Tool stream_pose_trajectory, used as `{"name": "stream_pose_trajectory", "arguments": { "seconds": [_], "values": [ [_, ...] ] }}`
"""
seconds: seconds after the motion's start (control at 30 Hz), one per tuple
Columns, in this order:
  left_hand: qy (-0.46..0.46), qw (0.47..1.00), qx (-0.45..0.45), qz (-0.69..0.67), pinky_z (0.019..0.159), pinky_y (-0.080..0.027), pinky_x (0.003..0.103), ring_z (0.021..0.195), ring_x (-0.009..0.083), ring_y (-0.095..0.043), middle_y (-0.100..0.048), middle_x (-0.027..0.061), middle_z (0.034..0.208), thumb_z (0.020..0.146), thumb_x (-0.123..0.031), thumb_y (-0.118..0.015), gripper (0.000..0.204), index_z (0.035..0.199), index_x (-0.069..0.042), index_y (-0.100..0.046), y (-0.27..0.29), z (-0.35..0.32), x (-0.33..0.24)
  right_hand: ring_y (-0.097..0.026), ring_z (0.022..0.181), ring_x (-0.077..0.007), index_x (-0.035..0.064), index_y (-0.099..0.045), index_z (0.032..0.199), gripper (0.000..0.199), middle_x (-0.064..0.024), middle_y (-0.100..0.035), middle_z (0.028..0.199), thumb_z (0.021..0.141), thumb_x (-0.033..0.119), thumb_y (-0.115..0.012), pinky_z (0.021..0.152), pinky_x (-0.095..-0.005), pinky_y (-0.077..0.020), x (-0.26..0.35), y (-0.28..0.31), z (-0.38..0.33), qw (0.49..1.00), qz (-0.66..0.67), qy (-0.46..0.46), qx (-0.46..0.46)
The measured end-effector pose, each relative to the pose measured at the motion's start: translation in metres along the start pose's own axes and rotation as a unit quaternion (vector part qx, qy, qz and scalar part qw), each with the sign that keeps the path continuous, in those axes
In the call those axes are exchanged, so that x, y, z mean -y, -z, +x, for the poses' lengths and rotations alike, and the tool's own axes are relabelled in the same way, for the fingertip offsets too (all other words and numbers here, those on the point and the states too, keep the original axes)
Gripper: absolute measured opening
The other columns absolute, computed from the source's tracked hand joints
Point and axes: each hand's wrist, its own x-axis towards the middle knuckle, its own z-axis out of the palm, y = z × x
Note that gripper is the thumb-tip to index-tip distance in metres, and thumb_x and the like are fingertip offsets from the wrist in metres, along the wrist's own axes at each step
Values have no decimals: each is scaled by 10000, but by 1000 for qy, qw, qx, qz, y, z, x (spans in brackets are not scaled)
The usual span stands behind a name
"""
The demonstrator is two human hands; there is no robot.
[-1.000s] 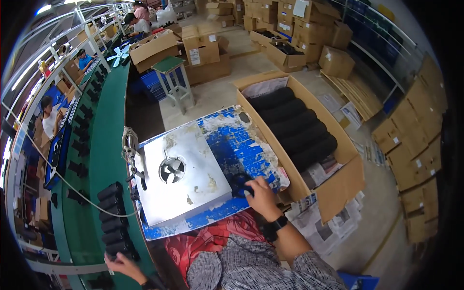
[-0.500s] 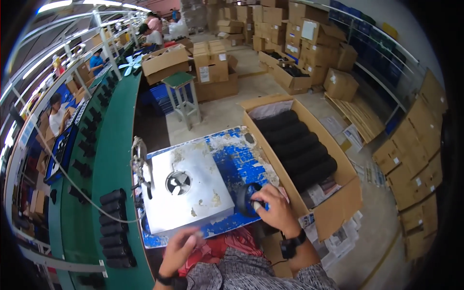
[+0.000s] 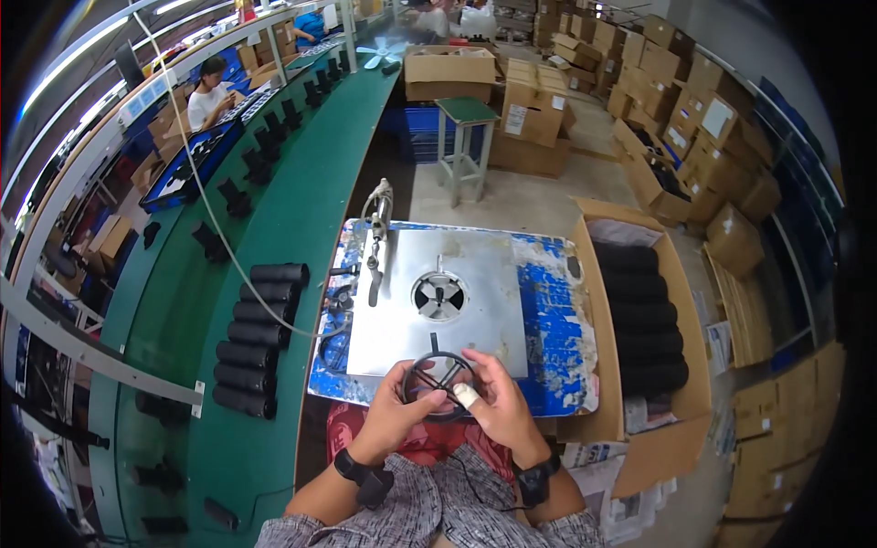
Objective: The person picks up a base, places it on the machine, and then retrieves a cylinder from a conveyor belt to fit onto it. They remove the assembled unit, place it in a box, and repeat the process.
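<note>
A round black plastic ring with crossed spokes [image 3: 438,355] is held between my two hands, over the near edge of a silver metal plate. My left hand [image 3: 402,402] grips its left rim, thumb laid across the spokes. On the opposite rim my right hand [image 3: 493,397] closes, with a pale wrap on its thumb. The metal plate [image 3: 484,338] has a round opening [image 3: 440,296] with a spoked fitting inside. At its left edge stands a metal pneumatic tool [image 3: 376,228], joined to a hose. The plate lies on a worn blue and white board [image 3: 557,320].
An open carton [image 3: 699,365] to the right holds several black cylinders [image 3: 639,315]. More black cylinders [image 3: 247,356] lie on the green conveyor [image 3: 301,196] at left. A green stool [image 3: 466,111] and stacked cartons [image 3: 534,100] stand beyond. A co-worker [image 3: 208,96] sits across the conveyor.
My right hand has brought the black ring from the board's right side to in front of the plate. My left hand has taken hold of it too. The view has swung left.
</note>
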Motion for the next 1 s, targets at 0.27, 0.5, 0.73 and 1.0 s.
{"name": "stream_pose_trajectory", "arguments": {
  "seconds": [0.27, 0.5, 0.73, 1.0],
  "values": [
    [-85, 988, -47, 118, 940, -581, 315, 1077, 182, -705, -692, 74, 1126, 1030, -40, -720, 467, 1443, 14, -508, 28, 4, 5, -691, 924, -198, 18, -562, 1461, 536, -105, -696, 1134, 977, 130, -762, 818, -353, -582, -5, -23, 14, 985, -126, 113, 24],
    [-339, 887, -173, 261, 950, -546, 365, 992, 250, -721, -711, 108, 1067, 1003, -70, -732, 438, 1385, 31, -542, -2, 35, 9, -718, 929, -353, 8, -588, 1346, 535, -180, -701, 1082, 883, 158, -813, 826, -441, -595, 25, -33, 43, 937, -270, 211, -76],
    [-246, 880, -145, 380, 932, -519, 357, 929, 237, -727, -752, 149, 1023, 894, -124, -818, 405, 1238, -15, -635, 19, 112, -20, -719, 993, -446, 7, -569, 1289, 481, -220, -685, 1149, 879, 169, -762, 850, -559, -585, -10, -25, 115, 926, -348, 123, -83],
    [-208, 809, -203, 511, 939, -445, 508, 1019, 359, -679, -733, 129, 1059, 861, -273, -838, 407, 1195, -100, -681, 26, 167, -18, -701, 1040, -484, 9, -638, 1278, 449, -284, -669, 1206, 866, 155, -738, 913, -584, -571, -25, -20, 167, 892, -439, 73, -82]
  ]
}}
